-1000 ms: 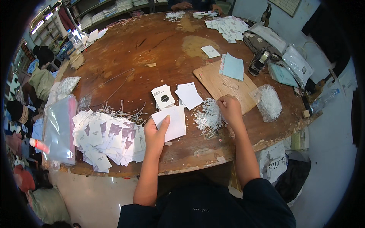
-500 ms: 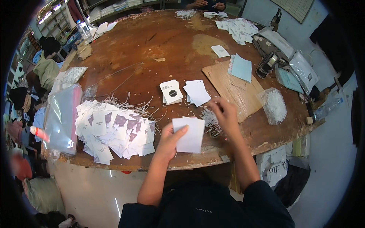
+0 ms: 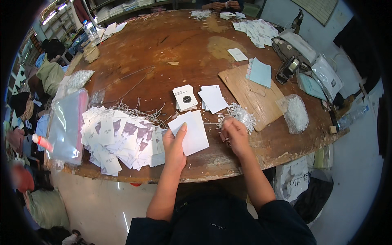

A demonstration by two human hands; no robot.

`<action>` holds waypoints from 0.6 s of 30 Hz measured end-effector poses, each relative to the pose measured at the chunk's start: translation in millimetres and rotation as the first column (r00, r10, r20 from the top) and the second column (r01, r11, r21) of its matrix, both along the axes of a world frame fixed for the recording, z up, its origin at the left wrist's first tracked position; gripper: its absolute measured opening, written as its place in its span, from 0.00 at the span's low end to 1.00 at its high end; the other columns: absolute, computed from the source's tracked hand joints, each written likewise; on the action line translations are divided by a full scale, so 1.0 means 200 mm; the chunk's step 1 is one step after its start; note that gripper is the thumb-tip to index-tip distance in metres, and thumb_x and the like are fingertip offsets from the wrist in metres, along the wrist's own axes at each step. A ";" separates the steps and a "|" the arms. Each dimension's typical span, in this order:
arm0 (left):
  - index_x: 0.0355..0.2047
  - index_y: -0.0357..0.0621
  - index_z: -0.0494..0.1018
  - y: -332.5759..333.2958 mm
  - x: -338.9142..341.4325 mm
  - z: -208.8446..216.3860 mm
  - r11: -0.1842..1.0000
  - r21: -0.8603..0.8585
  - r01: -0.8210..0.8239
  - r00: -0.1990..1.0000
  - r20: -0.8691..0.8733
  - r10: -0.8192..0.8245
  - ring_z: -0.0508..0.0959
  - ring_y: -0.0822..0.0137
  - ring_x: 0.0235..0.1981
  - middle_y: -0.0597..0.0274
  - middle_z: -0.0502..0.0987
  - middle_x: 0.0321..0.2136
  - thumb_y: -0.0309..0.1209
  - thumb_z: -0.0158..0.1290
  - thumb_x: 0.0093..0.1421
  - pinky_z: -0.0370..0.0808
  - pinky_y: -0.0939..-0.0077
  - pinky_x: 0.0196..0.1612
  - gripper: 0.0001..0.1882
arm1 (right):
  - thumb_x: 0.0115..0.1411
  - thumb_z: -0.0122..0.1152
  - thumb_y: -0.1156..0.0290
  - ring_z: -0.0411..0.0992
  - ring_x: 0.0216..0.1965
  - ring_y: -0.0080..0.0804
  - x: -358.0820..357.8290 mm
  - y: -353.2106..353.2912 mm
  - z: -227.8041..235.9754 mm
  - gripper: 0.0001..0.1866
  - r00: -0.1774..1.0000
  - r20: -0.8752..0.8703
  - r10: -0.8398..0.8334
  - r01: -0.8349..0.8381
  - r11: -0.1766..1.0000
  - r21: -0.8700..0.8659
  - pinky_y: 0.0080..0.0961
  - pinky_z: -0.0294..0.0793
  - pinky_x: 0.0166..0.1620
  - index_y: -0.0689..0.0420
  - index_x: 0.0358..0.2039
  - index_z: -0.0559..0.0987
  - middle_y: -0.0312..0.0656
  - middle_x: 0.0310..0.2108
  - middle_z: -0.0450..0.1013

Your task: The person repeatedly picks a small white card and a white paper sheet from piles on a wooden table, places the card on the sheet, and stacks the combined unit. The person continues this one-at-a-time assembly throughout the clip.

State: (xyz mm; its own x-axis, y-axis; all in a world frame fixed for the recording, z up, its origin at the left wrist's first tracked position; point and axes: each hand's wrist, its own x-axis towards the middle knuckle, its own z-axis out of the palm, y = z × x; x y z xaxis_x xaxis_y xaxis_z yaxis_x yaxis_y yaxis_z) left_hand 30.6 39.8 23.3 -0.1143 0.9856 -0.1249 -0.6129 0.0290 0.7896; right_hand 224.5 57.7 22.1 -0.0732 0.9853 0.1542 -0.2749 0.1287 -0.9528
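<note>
My left hand (image 3: 174, 152) grips a few white square tags (image 3: 194, 134), thumb on top, above the table's near side. To their right my right hand (image 3: 235, 134) is closed in a pinch, with a thin white tag string (image 3: 211, 123) running from its fingers to the tags' edge. Just beyond that hand lies a loose pile of white tag strings (image 3: 241, 115). Two small stacks sit past the tags: printed cards with a black circle (image 3: 185, 93) and plain white cards (image 3: 213, 99). Left of my left hand spreads a large heap of strung tags (image 3: 122, 141).
A wooden board (image 3: 253, 98) carries a light blue notebook (image 3: 259, 72). Right of it is a clear bag of white strings (image 3: 295, 115). Clear plastic sleeves (image 3: 67, 128) lie at the left edge. Across the brown table (image 3: 134, 57), another person's hands (image 3: 226, 5) hold something small.
My left hand has lifted and tilted the tags away from me. The right hand has come down and left from the string pile, and a string now stretches between it and the tags.
</note>
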 end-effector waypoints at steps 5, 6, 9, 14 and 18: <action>0.46 0.35 0.75 0.00 -0.01 -0.02 0.995 0.054 -0.079 0.974 -0.211 0.089 0.78 0.74 0.40 0.60 0.80 0.41 0.31 0.58 0.65 0.75 0.76 0.44 0.13 | 0.65 0.56 0.74 0.66 0.27 0.25 -0.01 0.07 0.08 0.14 0.895 -0.445 -0.019 0.034 0.999 0.027 0.27 0.71 0.34 0.56 0.21 0.69 0.34 0.22 0.64; 0.45 0.35 0.76 0.00 -0.01 -0.02 0.993 0.077 -0.092 0.971 -0.216 0.106 0.78 0.76 0.40 0.61 0.81 0.40 0.31 0.59 0.64 0.75 0.77 0.44 0.13 | 0.65 0.57 0.74 0.64 0.26 0.20 -0.03 0.06 0.09 0.14 0.897 -0.439 0.052 -0.052 0.999 0.013 0.21 0.68 0.31 0.56 0.22 0.67 0.33 0.23 0.66; 0.44 0.34 0.76 -0.01 -0.01 -0.05 0.994 0.086 -0.065 0.941 -0.325 0.090 0.77 0.76 0.39 0.60 0.81 0.40 0.31 0.58 0.65 0.74 0.78 0.44 0.13 | 0.65 0.60 0.73 0.61 0.22 0.13 -0.16 0.00 0.09 0.11 0.998 0.060 -0.012 0.021 0.988 -0.151 0.14 0.57 0.21 0.55 0.27 0.68 0.30 0.23 0.66; 0.45 0.33 0.75 -0.03 0.00 -0.08 0.981 0.172 -0.088 0.885 -0.438 0.156 0.77 0.75 0.38 0.60 0.81 0.39 0.30 0.58 0.65 0.74 0.78 0.43 0.13 | 0.67 0.57 0.75 0.65 0.25 0.13 -0.32 -0.01 0.05 0.09 0.957 0.160 -0.242 0.229 0.968 0.100 0.12 0.63 0.27 0.62 0.46 0.74 0.35 0.28 0.76; 0.45 0.33 0.75 -0.03 -0.01 -0.08 0.984 0.149 -0.093 0.878 -0.454 0.152 0.77 0.75 0.38 0.60 0.81 0.38 0.30 0.58 0.65 0.74 0.77 0.43 0.13 | 0.66 0.58 0.77 0.70 0.28 0.17 -0.32 -0.02 0.05 0.04 0.927 0.254 -0.277 0.221 0.948 0.228 0.15 0.69 0.31 0.63 0.40 0.76 0.37 0.29 0.77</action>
